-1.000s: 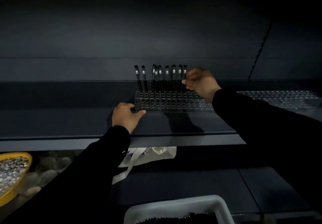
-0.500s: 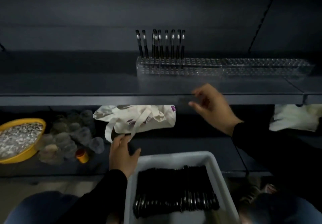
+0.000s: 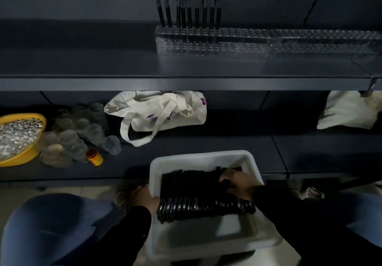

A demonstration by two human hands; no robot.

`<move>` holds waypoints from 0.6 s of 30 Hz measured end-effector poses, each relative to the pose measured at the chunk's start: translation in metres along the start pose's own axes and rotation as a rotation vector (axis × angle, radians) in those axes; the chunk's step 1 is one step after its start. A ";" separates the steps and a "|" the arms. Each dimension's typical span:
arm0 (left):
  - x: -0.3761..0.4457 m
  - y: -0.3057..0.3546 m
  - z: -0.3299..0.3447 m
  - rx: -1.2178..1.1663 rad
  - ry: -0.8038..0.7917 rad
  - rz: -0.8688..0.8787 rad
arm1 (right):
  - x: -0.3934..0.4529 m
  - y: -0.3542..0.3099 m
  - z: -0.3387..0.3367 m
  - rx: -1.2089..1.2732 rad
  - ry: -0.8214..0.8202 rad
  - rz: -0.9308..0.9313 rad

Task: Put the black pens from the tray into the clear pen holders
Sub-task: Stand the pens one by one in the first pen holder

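Since half a second earlier, right hand [image 3: 237, 183] had dropped from in front of the upper shelf [image 3: 144, 83] edge into the white tray [image 3: 198, 158]; left hand [image 3: 147, 200] had shifted to the tray's left wall. Right fingers were curled down over the far right end of the black pens [image 3: 202, 195] lying side by side in the tray — whether a pen was actually gripped could not be told. Left hand lay against the tray's outer left wall, fingers mostly hidden, so its grip could not be told either. Nine or so pens [image 3: 189, 3] stood upright in the left end of the clear pen holders [image 3: 258, 42] on the upper shelf. Lower shelf: cloth tote bag [image 3: 163, 112], yellow bowl [image 3: 31, 152], cluster of clear cups [image 3: 78, 133] — well apart from the tray.
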State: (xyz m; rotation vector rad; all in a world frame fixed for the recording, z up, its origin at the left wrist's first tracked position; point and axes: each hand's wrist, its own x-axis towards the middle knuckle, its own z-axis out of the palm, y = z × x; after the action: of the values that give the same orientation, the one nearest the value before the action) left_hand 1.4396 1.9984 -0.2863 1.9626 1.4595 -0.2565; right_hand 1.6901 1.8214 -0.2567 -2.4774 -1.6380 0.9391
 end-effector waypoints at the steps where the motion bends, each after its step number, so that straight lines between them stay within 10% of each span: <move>1: 0.000 0.000 0.000 -0.012 -0.001 -0.001 | 0.002 0.003 0.007 -0.018 -0.018 -0.009; 18: 0.000 -0.002 0.003 0.024 0.051 0.005 | 0.014 -0.026 0.014 0.262 -0.118 0.030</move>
State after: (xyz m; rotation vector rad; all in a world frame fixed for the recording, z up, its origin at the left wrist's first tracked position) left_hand 1.4387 1.9969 -0.2889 2.0051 1.4897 -0.2249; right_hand 1.6651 1.8411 -0.2656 -2.3169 -1.4040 1.2374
